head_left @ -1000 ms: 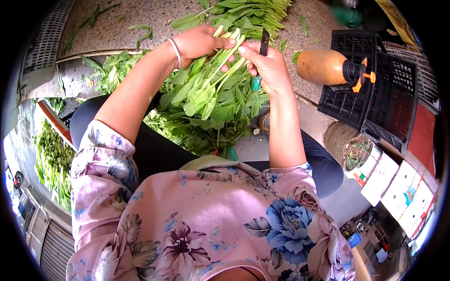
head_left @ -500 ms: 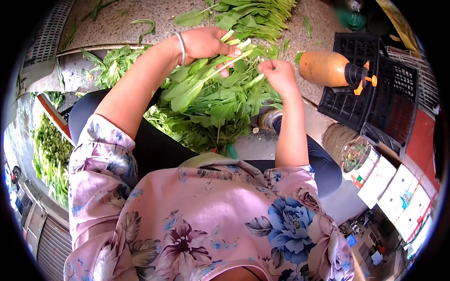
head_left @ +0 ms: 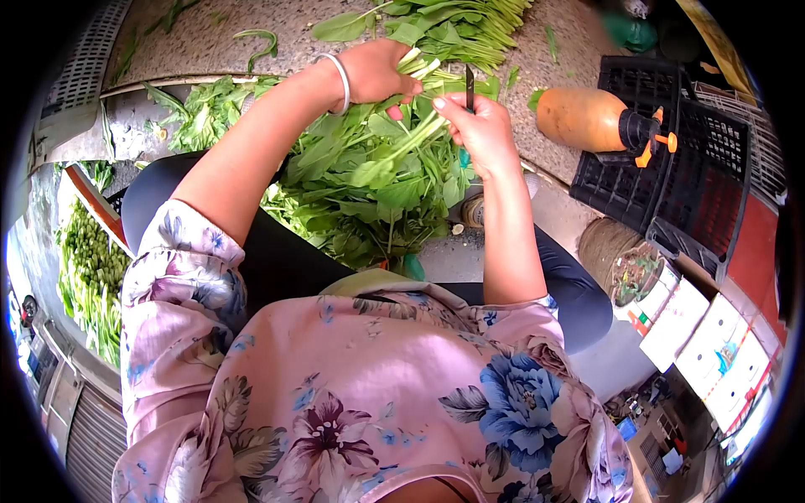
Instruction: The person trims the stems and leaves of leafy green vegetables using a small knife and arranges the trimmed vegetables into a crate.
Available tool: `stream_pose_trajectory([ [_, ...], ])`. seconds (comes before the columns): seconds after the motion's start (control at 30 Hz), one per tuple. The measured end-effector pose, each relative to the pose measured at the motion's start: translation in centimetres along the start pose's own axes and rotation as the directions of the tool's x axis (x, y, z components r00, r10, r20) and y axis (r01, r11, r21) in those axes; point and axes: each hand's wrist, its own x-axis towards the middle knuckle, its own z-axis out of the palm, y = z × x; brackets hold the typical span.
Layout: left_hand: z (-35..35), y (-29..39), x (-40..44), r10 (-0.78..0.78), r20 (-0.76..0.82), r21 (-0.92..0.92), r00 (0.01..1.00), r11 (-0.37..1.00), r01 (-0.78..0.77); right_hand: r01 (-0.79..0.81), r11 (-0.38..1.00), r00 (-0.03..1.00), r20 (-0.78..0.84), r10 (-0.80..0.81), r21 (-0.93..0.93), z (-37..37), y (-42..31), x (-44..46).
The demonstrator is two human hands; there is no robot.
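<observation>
My left hand (head_left: 381, 75), with a pale bangle at the wrist, is closed around a small bunch of leafy green stems (head_left: 417, 64). My right hand (head_left: 482, 130) grips a small knife (head_left: 470, 81); its dark blade points up past the fingers and a bit of teal handle shows below them. The right thumb is against a pale green stem (head_left: 423, 138) slanting below the left hand. Whether the blade touches that stem, I cannot tell. Under both hands lies a big heap of loose leafy greens (head_left: 335, 201), partly over my lap.
Trimmed greens (head_left: 470, 33) lie lined up on the speckled slab (head_left: 310, 33). An orange spray bottle (head_left: 580, 120) lies at the right, beside black plastic crates (head_left: 704, 184). More loose leaves (head_left: 205, 121) are at the left, and a stack of bundled stems (head_left: 88, 277) stands lower left.
My right hand has moved left, closer to my left hand, and turned so the knife blade now shows upright. The leafy stem that slanted across the left hand's bunch has shifted downward.
</observation>
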Motion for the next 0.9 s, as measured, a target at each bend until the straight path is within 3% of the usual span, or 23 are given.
stream_pose_trajectory([
  [0.03, 0.0, -0.2, 0.0, -0.001, -0.001, -0.003, 1.000, 1.000, 0.001, -0.001, 1.000, 1.000, 0.002, 0.001, -0.002, -0.8, 1.1, 0.6],
  [0.07, 0.0, -0.4, 0.1, -0.035, 0.019, -0.016, 0.999, 0.999, 0.035, 0.064, 0.955, 0.993, -0.076, -0.090, -0.291, -2.0, 2.8, 1.7],
  [0.1, -0.1, -0.5, 0.0, -0.068, 0.040, -0.028, 0.997, 0.997, 0.069, 0.097, 0.824, 0.972, -0.124, -0.198, -0.558, -2.6, 3.0, 1.9],
  [0.13, -0.1, -0.6, 0.1, -0.067, 0.037, -0.029, 0.997, 0.997, 0.068, -0.038, 0.910, 0.993, -0.121, -0.013, -0.413, -3.3, 3.3, 1.8],
  [0.17, -0.2, -0.7, 0.1, -0.065, 0.026, -0.028, 0.998, 0.997, 0.066, -0.036, 0.909, 0.993, -0.118, -0.014, -0.415, -3.7, 3.8, 1.8],
  [0.23, 0.0, -0.6, -0.1, -0.071, 0.025, -0.030, 0.997, 0.997, 0.072, -0.157, 0.983, 0.987, 0.019, 0.160, -0.098, -3.6, 2.7, 0.5],
  [0.3, 0.0, -0.2, -0.1, -0.066, -0.041, 0.040, 0.997, 0.997, 0.067, -0.156, 0.987, 0.985, 0.066, 0.158, -0.035, -3.5, 2.6, 0.4],
  [0.4, 0.3, 0.2, -0.1, -0.074, -0.020, 0.029, 0.997, 0.997, 0.075, -0.191, 0.958, 0.974, 0.165, 0.157, 0.216, -2.7, 1.7, 0.2],
  [0.67, 1.5, 0.3, 0.1, -0.008, 0.200, -0.001, 0.980, 1.000, 0.008, -0.199, 0.858, 0.974, 0.189, 0.121, 0.474, -1.1, 0.6, 0.5],
  [0.83, 1.2, 0.2, 0.4, -0.008, 0.171, 0.021, 0.985, 1.000, 0.004, -0.165, 0.835, 0.980, 0.180, 0.081, 0.525, -1.0, 0.4, 0.5],
  [0.9, 0.9, -0.4, 0.7, -0.026, 0.076, -0.035, 0.997, 0.999, 0.029, -0.149, 0.845, 0.985, 0.151, 0.082, 0.514, -2.2, 1.5, 0.8],
])
